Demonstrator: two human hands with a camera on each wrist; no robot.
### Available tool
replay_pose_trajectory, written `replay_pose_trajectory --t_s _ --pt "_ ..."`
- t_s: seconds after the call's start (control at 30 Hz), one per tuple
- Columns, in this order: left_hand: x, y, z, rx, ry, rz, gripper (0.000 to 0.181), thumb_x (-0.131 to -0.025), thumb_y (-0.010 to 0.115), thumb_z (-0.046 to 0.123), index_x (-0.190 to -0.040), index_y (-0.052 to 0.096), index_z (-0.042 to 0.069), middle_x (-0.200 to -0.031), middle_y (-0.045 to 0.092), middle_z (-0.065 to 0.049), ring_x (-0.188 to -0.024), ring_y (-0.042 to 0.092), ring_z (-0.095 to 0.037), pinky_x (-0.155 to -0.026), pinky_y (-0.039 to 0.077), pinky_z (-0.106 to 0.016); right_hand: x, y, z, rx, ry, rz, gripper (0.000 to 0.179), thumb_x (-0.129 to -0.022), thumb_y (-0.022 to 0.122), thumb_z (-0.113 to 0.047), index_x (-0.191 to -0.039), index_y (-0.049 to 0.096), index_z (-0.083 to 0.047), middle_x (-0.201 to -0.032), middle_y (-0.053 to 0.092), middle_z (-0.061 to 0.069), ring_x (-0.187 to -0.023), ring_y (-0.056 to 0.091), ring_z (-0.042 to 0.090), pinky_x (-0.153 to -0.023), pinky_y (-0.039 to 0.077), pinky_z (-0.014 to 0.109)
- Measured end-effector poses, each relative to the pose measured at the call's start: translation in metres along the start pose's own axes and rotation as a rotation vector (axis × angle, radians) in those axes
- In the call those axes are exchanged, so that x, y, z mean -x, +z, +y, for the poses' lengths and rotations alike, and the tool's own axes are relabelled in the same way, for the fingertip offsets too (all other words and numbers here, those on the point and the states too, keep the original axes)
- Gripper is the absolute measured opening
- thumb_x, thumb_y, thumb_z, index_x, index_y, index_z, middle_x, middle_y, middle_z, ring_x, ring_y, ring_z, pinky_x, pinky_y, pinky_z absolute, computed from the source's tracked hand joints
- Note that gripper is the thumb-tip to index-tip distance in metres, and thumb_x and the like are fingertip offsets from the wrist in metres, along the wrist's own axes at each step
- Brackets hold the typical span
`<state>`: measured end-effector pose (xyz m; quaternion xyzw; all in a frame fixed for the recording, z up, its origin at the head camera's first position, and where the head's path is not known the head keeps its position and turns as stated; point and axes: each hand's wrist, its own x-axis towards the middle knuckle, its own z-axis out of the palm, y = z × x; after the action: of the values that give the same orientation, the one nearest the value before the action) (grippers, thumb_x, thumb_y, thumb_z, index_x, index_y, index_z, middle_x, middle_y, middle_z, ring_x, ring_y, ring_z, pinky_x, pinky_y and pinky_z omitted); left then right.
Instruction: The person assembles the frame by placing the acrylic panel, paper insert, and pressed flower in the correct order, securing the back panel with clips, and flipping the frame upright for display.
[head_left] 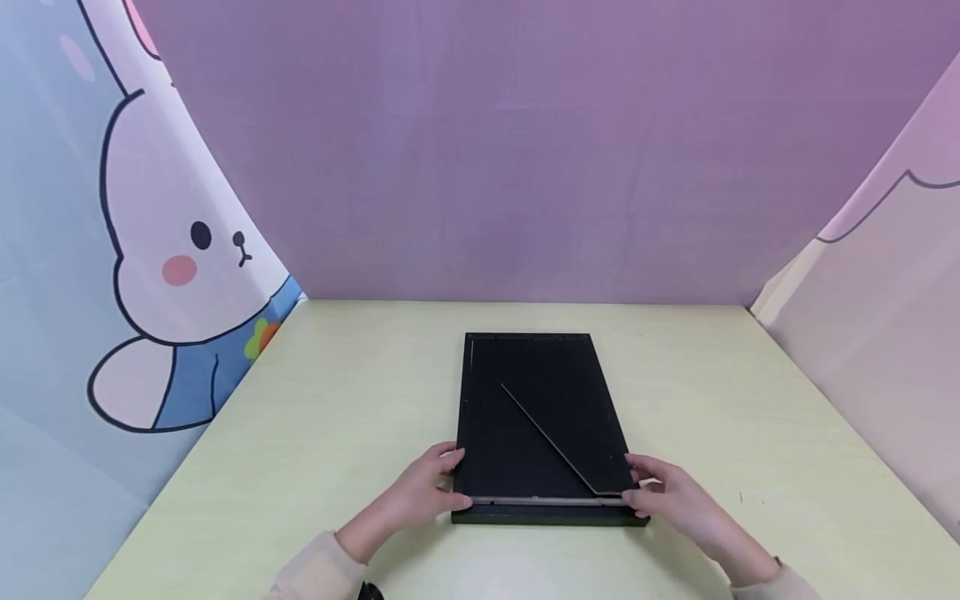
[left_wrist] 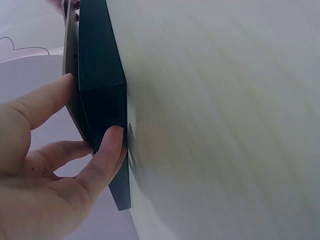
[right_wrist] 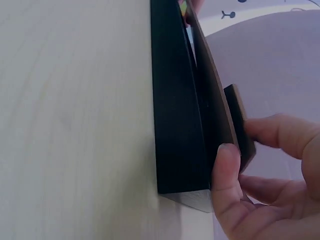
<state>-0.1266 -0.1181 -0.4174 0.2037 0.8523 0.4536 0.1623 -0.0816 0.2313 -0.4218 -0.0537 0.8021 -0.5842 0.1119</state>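
A black picture frame (head_left: 550, 517) lies face down on the table. Its black backing board (head_left: 495, 433) is tilted, the near edge raised above the frame's rim, with a gap between them in the right wrist view. A slanted stand leg (head_left: 581, 437) lies along the board's right part. My left hand (head_left: 423, 492) grips the board's near left corner, thumb at its edge; another fingertip (left_wrist: 112, 137) touches the frame's side. At the near right corner, my right hand (head_left: 667, 492) pinches the board, one finger (right_wrist: 262, 130) on the stand leg.
The pale wooden table (head_left: 360, 383) extends around the frame. A purple cloth (head_left: 525, 167) hangs behind it, with a rabbit-printed cloth (head_left: 165, 250) at the left and another printed cloth (head_left: 885, 333) at the right. A small dark object (head_left: 371, 591) shows by the left sleeve.
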Motion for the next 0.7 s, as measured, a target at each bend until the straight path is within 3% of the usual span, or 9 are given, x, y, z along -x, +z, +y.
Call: replay_pose_trajectory --t_s 0.27,0.7 --pt "-0.0005 0.0028 0.0016 -0.024 -0.039 0.008 0.070 -0.077 0.073 0.006 -0.132 0.036 -0.015 -0.144 0.023 -0.024 -0.099 0.056 -0.030 -0.075 0.049 -0.035 -0.0010 0.0018 -0.0024 0.155 0.008 0.012 0.062 -0.080 0.067 -0.007 -0.127 0.037 0.020 -0.104 0.051 0.017 -0.070 0.053 0.014 -0.055 0.047 0.028" --pt "-0.0019 0.0021 0.0037 -0.051 -0.054 -0.010 0.066 -0.079 0.070 0.007 -0.133 0.037 -0.013 -0.144 0.020 -0.024 -0.092 0.059 -0.028 -0.077 0.048 -0.037 -0.0032 0.0013 -0.0027 0.161 0.013 -0.002 0.061 -0.081 0.066 -0.006 -0.126 0.036 0.021 -0.102 0.051 0.014 -0.068 0.050 0.013 -0.054 0.043 0.026"
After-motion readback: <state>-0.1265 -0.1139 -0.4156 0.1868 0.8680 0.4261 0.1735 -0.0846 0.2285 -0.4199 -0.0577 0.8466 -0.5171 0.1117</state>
